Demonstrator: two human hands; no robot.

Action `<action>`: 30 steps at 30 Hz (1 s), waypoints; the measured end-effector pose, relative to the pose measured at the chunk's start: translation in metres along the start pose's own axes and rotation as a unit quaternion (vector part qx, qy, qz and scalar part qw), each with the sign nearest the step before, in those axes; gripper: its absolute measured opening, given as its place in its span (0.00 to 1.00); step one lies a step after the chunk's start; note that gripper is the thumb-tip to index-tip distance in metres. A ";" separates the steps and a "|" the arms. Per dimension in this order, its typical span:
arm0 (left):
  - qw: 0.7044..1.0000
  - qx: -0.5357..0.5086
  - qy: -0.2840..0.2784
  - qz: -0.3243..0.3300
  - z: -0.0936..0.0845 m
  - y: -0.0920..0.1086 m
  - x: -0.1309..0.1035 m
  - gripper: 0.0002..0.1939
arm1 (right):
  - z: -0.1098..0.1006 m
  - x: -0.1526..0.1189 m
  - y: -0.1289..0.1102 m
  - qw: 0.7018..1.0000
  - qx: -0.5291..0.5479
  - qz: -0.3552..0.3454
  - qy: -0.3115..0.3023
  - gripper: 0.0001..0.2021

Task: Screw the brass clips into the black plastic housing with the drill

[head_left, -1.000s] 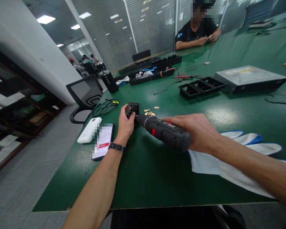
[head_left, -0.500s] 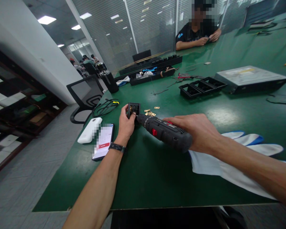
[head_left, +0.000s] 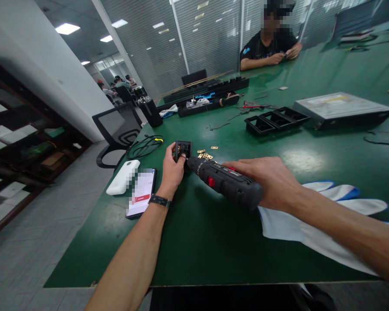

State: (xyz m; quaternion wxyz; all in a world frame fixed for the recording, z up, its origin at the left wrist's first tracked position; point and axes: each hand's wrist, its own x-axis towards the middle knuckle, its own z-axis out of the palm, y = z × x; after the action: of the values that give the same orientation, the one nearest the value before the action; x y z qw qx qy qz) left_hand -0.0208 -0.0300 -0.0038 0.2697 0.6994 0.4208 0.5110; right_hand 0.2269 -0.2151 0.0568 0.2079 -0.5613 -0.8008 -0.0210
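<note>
My left hand (head_left: 174,167) is closed around a small black square box (head_left: 188,147), its open side facing me and its thumb side near the drill tip. Small brass-coloured bits show inside the box. In my right hand (head_left: 269,177) is a black cordless drill (head_left: 227,179) with red buttons, wrapped at its handle. The drill points left, its chuck beside my left thumb and its tip at the box; whether the bit touches anything is too small to tell. Several small brass plates (head_left: 205,156) with holes lie on the table just behind the chuck.
White-and-blue gloves (head_left: 288,224) lie under my right forearm. A phone (head_left: 141,192), a white power bank-like block (head_left: 122,177) and a coiled cable (head_left: 142,147) are at left. Black frames (head_left: 275,120) and a metal-cased unit (head_left: 343,108) stand right; a person (head_left: 267,49) sits across the green table (head_left: 207,246).
The whole view has shifted very slightly. Both hands, the box and the drill keep almost the same position relative to each other.
</note>
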 end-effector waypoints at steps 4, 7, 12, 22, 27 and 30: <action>1.000 0.005 0.000 -0.002 0.000 0.002 -0.001 0.27 | 0.000 0.000 0.001 1.000 0.007 0.002 -0.001 0.22; 1.000 0.004 -0.002 -0.001 0.000 0.004 -0.001 0.27 | 0.000 -0.001 0.002 1.000 0.008 0.003 0.000 0.22; 1.000 0.009 0.000 0.004 0.000 0.004 -0.002 0.26 | -0.001 -0.002 0.002 1.000 0.008 0.000 -0.006 0.20; 1.000 -0.006 0.000 -0.006 0.001 0.002 -0.001 0.27 | -0.002 -0.001 0.001 1.000 0.006 0.002 -0.009 0.20; 1.000 0.000 0.005 -0.008 0.000 0.003 -0.001 0.26 | -0.001 -0.002 0.001 1.000 0.015 -0.004 -0.003 0.19; 1.000 0.000 0.004 -0.004 0.000 0.003 -0.001 0.26 | 0.000 -0.002 0.002 1.000 0.010 -0.003 0.002 0.20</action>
State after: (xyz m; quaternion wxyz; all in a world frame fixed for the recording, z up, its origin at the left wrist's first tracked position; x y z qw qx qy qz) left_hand -0.0198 -0.0323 -0.0020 0.2700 0.6956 0.4247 0.5127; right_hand 0.2289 -0.2161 0.0555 0.2146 -0.5565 -0.8025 -0.0151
